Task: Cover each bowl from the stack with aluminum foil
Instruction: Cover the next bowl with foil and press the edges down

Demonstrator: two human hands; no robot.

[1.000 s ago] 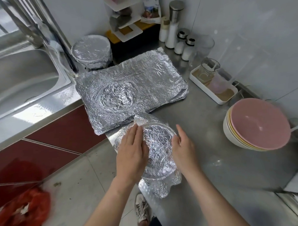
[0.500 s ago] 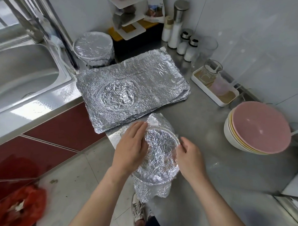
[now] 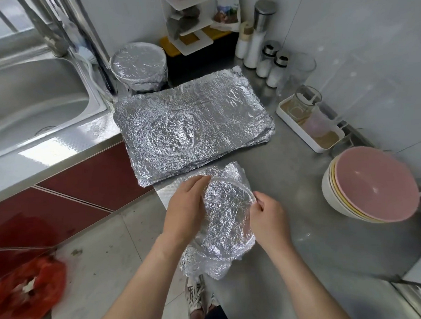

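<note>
1. A steel table point(image 3: 310, 246) runs from a sink point(image 3: 35, 98) at the left to a tiled wall at the right.
2. A pile of flat foil sheets point(image 3: 227, 120) lies just behind the working spot. The top sheet shows a round crumpled dent, and the near corner juts past the table edge above a red cabinet point(image 3: 86, 180).
3. Behind the sheets, beside the tap pipes, stands a covered bowl point(image 3: 138, 64), foil drawn tight over its mouth.
4. Along the back wall are a white rack point(image 3: 190, 28), a tall bottle point(image 3: 257, 36), two shakers point(image 3: 278, 71) and a clear glass point(image 3: 297, 70).
5. A white tray point(image 3: 299, 131) by the right wall holds a glass jar point(image 3: 306, 101) and a pinkish cup point(image 3: 317, 127).
6. At the far right a stack point(image 3: 372, 184) of bowls leans tilted. The pink top one is empty, with yellow rims and a white one beneath.
7. The bowl point(image 3: 241, 247) in work sits near the table's front edge, between the hands and well apart from the stack. Foil point(image 3: 227, 213) sags over its mouth, bunched at the far side and hanging loose at the near side. What is inside cannot be seen.
8. The left hand point(image 3: 185, 208) lies flat, fingers fairly straight, pressing the foil at the left rim.
9. The right hand point(image 3: 270, 219) has curled fingers and pinches the foil at the right rim.
10. On the floor lie a red bag point(image 3: 28, 289) and, below the table edge, a shoe point(image 3: 195, 293).
</note>
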